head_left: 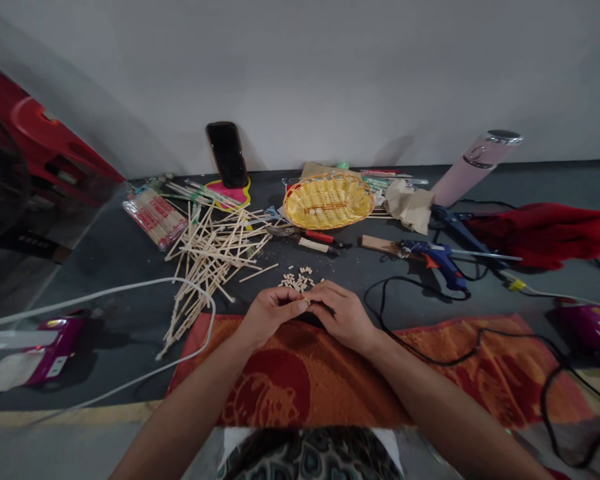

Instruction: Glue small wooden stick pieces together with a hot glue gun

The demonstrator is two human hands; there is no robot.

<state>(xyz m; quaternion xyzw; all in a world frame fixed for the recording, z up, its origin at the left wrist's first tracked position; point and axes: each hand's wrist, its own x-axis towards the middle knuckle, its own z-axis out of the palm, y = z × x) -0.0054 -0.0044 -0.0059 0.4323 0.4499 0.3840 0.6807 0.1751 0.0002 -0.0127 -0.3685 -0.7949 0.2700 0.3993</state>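
My left hand and my right hand meet above the near edge of the dark tabletop. Their fingertips pinch together around a tiny pale wooden piece, mostly covered by the fingers. Just beyond the fingertips lies a scatter of short cut wooden stick pieces. Behind these are red-handled pliers and a short item with a pale handle. Under my wrists an orange and red towel is spread. To the right, a blue glue gun rests beside a wooden block.
Many loose wooden sticks fan out at left near packaged sticks. A yellow woven basket stands at the back, with a phone and a pink flask. Black cable and white cable cross the workspace.
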